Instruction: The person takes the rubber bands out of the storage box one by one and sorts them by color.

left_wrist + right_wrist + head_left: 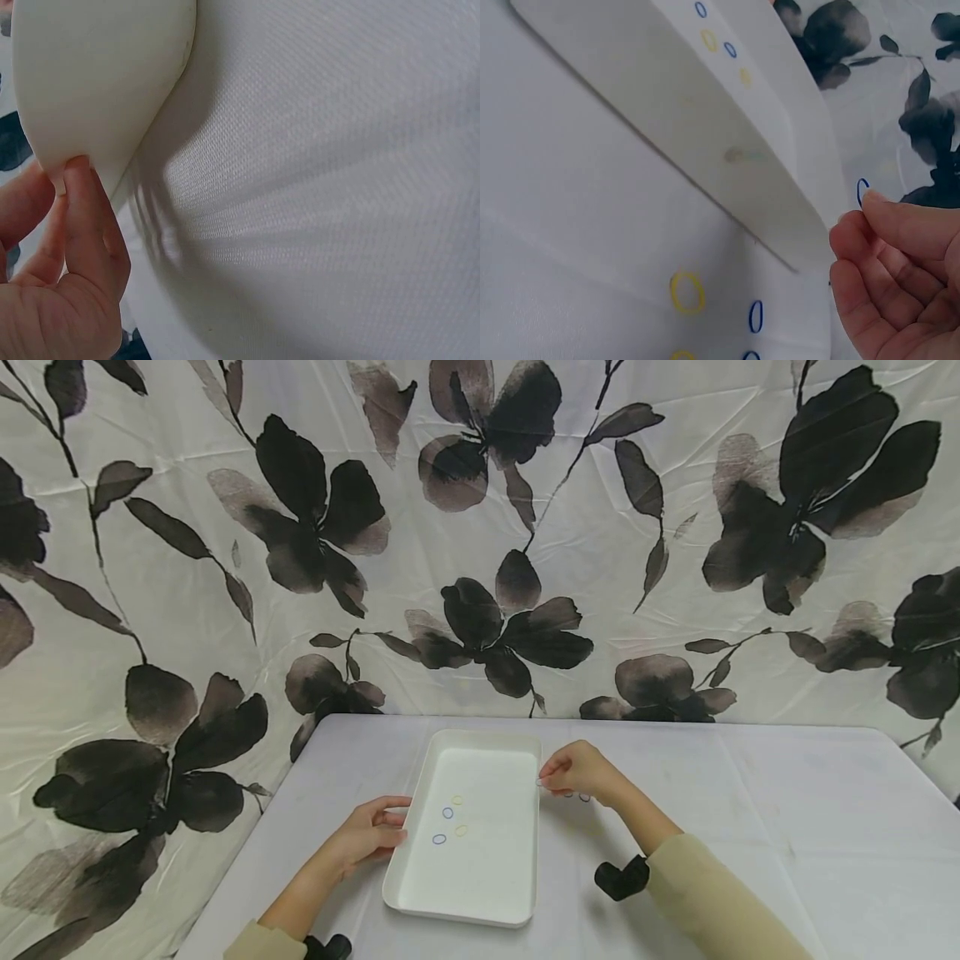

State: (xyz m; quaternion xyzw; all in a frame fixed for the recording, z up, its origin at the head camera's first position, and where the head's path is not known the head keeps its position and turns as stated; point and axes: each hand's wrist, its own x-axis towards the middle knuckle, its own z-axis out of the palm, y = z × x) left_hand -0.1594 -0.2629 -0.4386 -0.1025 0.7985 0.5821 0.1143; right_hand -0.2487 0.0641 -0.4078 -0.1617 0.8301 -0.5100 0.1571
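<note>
A white rectangular tray (480, 881) lies on the table. My left hand (367, 833) pinches its left rim, and in the left wrist view the tray wall (112, 82) sits between thumb and fingertips. Beyond the opposite rim, my right hand (583, 772) holds a thin blue ring (859, 189) between thumb and forefinger, at about rim height. Inside the tray lie two blue rings, one nearer (439, 844), and two yellow rings, one farther (457, 804). Beside the tray, under the right hand, more rings lie on the cloth, among them a yellow ring (673, 294) and a blue ring (751, 319).
A white cloth (735, 827) covers the table. Behind it hangs a white curtain (547, 527) printed with dark flowers. Black straps with camera mounts are on both wrists, the right mount (622, 878) close over the table.
</note>
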